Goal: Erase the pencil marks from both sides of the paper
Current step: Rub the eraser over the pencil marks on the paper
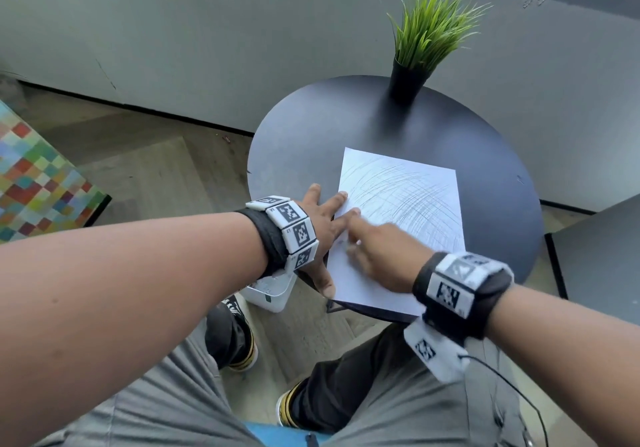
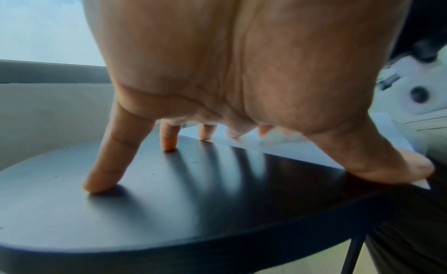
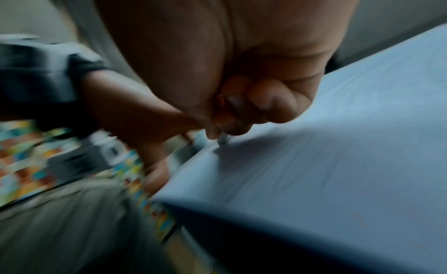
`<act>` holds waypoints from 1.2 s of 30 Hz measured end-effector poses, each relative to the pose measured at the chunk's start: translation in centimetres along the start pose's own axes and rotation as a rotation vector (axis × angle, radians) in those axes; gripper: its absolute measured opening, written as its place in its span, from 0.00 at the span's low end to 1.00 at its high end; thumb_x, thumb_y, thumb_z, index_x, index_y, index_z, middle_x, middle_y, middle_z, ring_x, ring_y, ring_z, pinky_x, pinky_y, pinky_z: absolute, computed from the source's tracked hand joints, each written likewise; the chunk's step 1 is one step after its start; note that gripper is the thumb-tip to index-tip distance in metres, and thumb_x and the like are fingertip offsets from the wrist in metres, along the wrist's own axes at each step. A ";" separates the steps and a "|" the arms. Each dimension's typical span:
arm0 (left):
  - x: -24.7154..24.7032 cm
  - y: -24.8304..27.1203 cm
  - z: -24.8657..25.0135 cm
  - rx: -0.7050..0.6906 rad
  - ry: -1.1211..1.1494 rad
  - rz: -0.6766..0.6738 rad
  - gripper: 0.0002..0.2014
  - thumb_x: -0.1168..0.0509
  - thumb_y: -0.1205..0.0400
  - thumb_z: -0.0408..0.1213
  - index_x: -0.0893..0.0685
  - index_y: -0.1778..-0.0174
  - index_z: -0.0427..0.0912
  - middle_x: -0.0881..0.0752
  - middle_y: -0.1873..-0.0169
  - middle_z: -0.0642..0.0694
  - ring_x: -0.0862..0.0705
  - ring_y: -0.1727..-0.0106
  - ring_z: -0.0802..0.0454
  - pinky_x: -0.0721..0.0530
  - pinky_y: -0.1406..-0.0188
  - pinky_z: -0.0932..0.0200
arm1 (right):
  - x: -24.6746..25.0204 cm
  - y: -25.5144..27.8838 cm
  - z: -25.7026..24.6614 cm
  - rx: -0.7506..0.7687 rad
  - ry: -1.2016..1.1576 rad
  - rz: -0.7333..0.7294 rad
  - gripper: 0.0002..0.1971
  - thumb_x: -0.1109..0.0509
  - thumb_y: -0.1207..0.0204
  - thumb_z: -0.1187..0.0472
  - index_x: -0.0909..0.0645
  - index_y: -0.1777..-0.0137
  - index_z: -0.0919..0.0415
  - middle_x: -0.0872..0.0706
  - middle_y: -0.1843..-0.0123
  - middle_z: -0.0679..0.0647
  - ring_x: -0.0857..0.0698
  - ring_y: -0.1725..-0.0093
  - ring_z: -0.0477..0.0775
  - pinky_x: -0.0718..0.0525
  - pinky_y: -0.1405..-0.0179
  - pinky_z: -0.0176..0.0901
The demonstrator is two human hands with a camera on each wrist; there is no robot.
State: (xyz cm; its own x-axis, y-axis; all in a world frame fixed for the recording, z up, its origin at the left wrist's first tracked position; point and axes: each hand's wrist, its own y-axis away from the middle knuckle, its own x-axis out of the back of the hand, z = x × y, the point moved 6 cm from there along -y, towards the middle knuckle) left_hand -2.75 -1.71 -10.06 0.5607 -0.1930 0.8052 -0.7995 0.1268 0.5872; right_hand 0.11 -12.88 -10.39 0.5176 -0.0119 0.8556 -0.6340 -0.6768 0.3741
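Looks like a lounge or break-out corner in an office rather than someone's home. There's a small round dark worktop on thin metal legs, with a fake grass plant in a black pot on it, pushed up near a plain grey wall. Wood-look plank floor, a seat or ottoman with multicoloured checkered fabric off to one side.

A potted green grass plant stands at the far edge of my round dark table. A colourful checkered cushion sits left, on the wooden floor.
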 end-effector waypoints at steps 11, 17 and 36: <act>0.2 -0.2 0.4 0.011 -0.023 -0.015 0.70 0.27 0.38 0.75 0.68 0.14 0.53 0.65 0.14 0.47 0.56 0.17 0.26 0.31 0.28 0.28 | -0.9 2.6 -1.3 0.112 0.089 -0.163 0.11 0.43 0.14 0.51 0.30 0.40 0.56 0.15 0.51 0.62 0.18 0.54 0.65 0.19 0.54 0.55; 0.3 -0.4 0.7 0.010 -0.033 -0.024 0.69 0.27 0.40 0.76 0.68 0.15 0.60 0.64 0.14 0.43 0.51 0.18 0.25 0.27 0.33 0.27 | 1.9 0.9 2.6 -0.101 0.097 0.040 0.10 0.44 0.14 0.54 0.33 0.38 0.56 0.15 0.50 0.67 0.19 0.56 0.65 0.20 0.56 0.54; 0.4 -0.5 1.0 0.036 0.005 0.020 0.66 0.29 0.40 0.78 0.65 0.16 0.65 0.66 0.14 0.47 0.50 0.19 0.25 0.26 0.33 0.26 | -0.8 2.5 -0.6 0.121 0.186 -0.067 0.09 0.43 0.14 0.55 0.35 0.38 0.57 0.16 0.48 0.61 0.21 0.56 0.62 0.19 0.55 0.56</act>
State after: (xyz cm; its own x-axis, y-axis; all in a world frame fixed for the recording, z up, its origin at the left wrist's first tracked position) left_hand -2.33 -2.82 -10.09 0.5457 -0.1858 0.8171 -0.8176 0.0954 0.5678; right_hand -2.21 -14.15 -9.96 0.4344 0.1646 0.8856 -0.5225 -0.7548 0.3966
